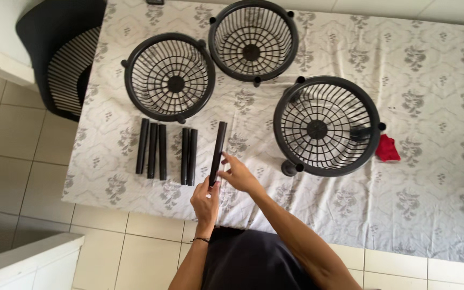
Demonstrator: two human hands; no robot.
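The left hand [206, 201] closes around the lower end of a black tube [218, 153], holding it up at a slight tilt over the table's near edge. The right hand [238, 173] pinches the same tube just above, fingers curled on its right side. Just left of the tube, five more black tubes [166, 152] lie side by side on the patterned tablecloth [430, 188], three in one group and two in another, none touching the held one. Beyond the tubes, farther from the person, sit two round black baskets: one [169, 77] straight behind the lying tubes, another [253, 40] behind and to the right of it. A third basket [326, 126] stands to the right of the tube, with short stubs on its rim. A red cloth [386, 149] lies just beside that basket's far right rim. A dark chair [63, 59] stands off the table's left end.
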